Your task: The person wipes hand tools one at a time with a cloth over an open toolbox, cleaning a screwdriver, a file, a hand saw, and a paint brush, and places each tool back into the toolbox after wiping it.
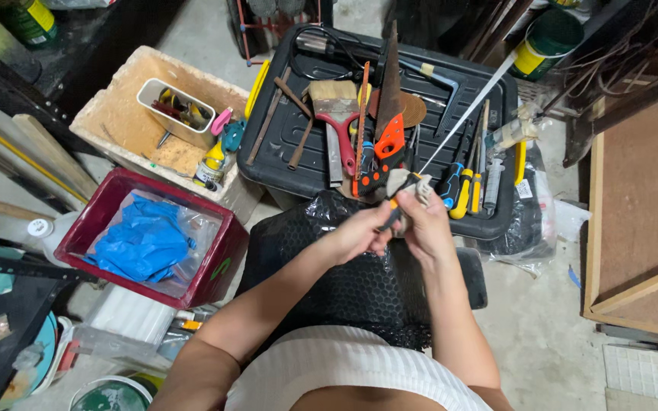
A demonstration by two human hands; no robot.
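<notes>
In the head view, the left hand (359,232) is closed around the dark and orange handle of a long thin metal tool (462,114), and the right hand (426,221) pinches a pale rag (409,183) around the same tool just above it. The tool's long axis runs up and to the right, away from both hands, over the black plastic lid (283,144) with the saw (388,114) and the brush (336,114) (both lie loose)
</notes>
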